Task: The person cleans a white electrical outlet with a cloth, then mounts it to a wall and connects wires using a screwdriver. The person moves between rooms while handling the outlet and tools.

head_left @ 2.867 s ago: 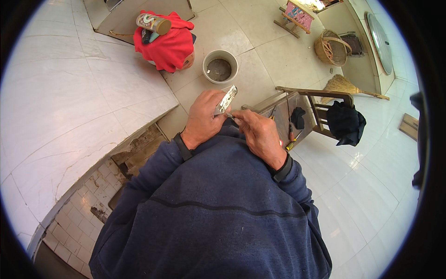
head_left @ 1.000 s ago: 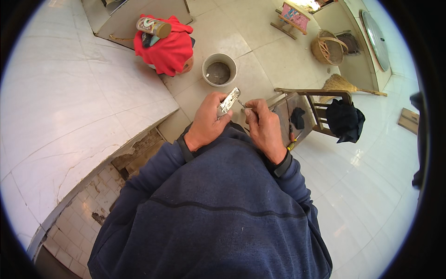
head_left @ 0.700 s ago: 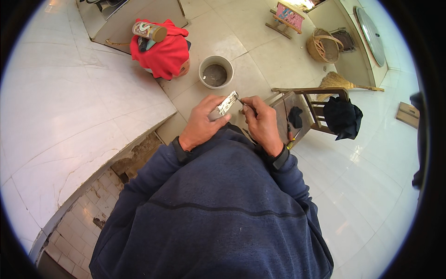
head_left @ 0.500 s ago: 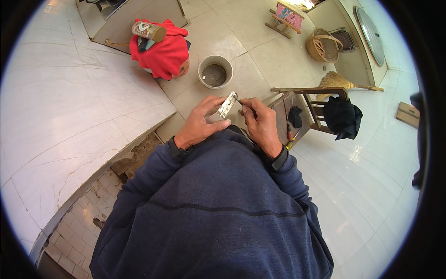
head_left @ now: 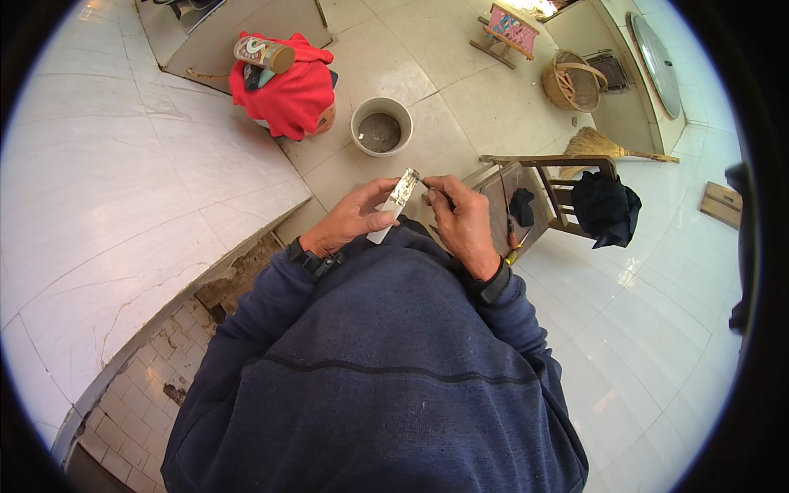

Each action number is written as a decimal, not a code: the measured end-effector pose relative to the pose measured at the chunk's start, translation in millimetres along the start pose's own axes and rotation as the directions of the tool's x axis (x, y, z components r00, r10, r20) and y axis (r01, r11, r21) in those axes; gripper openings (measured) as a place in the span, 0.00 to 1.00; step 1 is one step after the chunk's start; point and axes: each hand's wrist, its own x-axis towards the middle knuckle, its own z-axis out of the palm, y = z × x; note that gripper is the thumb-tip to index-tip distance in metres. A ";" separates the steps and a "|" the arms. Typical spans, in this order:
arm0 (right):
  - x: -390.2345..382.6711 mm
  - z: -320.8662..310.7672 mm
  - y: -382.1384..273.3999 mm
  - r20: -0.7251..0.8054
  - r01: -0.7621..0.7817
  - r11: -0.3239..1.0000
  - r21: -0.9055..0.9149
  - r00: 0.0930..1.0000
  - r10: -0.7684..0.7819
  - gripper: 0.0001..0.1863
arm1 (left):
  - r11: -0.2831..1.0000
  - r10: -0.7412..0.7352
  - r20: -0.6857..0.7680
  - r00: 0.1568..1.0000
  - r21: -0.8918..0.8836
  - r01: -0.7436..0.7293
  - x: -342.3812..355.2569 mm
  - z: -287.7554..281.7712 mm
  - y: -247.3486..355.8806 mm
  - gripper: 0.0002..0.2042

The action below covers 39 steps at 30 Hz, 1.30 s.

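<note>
step: block (head_left: 401,197) end apparently worked with tool (head_left: 422,181) | grip: block pinched by left hand (head_left: 353,218), tool pinched by right hand (head_left: 462,220) | next: steady block likely needed

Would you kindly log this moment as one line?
left hand: holds pale bar | right hand: pinches thin dark tool at bar's far end | rest: bucket, chair

Floor (head_left: 386,53), pale tile — is bearing a round bucket (head_left: 381,108) at twelve o'clock, a pink-topped stool (head_left: 511,31) at one, a wicker basket (head_left: 556,92) between one and two, a straw broom (head_left: 593,144) and wooden chair (head_left: 612,168) at two. Chair seat (head_left: 527,177) — is carrying a black cloth (head_left: 521,207), a red-handled tool (head_left: 513,237), a yellow-handled tool (head_left: 511,256).
</note>
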 end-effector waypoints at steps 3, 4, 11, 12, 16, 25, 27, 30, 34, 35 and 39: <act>1.0 -2.2 -0.1 0.012 0.036 0.998 -0.053 0.999 -0.035 0.10 | 0.998 0.062 -0.052 0.997 0.032 -0.061 0.1 2.1 0.5 0.41; 0.7 -2.8 -1.4 0.014 0.056 0.995 -0.081 0.998 -0.055 0.10 | 0.995 0.090 -0.067 0.994 0.052 -0.086 0.6 2.8 0.1 0.41; -14.7 -5.2 -29.2 0.106 0.265 0.959 -0.102 0.961 -0.255 0.11 | 0.996 0.083 -0.069 0.994 0.051 -0.080 -2.2 5.1 -2.7 0.42; -16.0 -6.5 -32.7 0.103 0.265 0.961 -0.075 0.961 -0.257 0.12 | 0.993 0.104 -0.073 0.992 0.071 -0.099 -3.0 5.2 -2.7 0.42; -11.2 -9.7 -35.9 0.074 0.250 0.966 -0.065 0.967 -0.246 0.13 | 0.993 0.105 -0.081 0.991 0.065 -0.100 -3.1 4.9 -4.4 0.41; -14.8 -8.1 -27.5 0.061 0.276 0.961 0.017 0.959 -0.276 0.15 | 0.986 0.135 -0.101 0.986 0.108 -0.124 -2.3 9.0 -2.3 0.38; -15.5 -7.9 -25.2 0.053 0.315 0.949 0.031 0.947 -0.316 0.15 | 0.984 0.144 -0.108 0.984 0.122 -0.131 -2.4 10.3 -0.9 0.37; -14.3 -8.2 -22.6 0.031 0.353 0.934 0.049 0.934 -0.355 0.15 | 0.982 0.150 -0.114 0.982 0.129 -0.135 -1.9 11.9 0.4 0.37; -14.2 -8.9 -24.4 0.050 0.334 0.942 0.029 0.941 -0.336 0.15 | 0.982 0.138 -0.121 0.983 0.145 -0.121 -2.2 13.9 2.2 0.37; -14.1 -9.2 -25.5 0.045 0.332 0.943 0.029 0.942 -0.333 0.15 | 0.984 0.134 -0.126 0.983 0.138 -0.117 -2.2 14.5 2.7 0.37; -13.9 -10.2 -29.8 0.028 0.254 0.963 0.087 0.966 -0.257 0.12 | 0.985 0.119 -0.115 0.986 0.140 -0.103 -1.2 16.0 3.3 0.36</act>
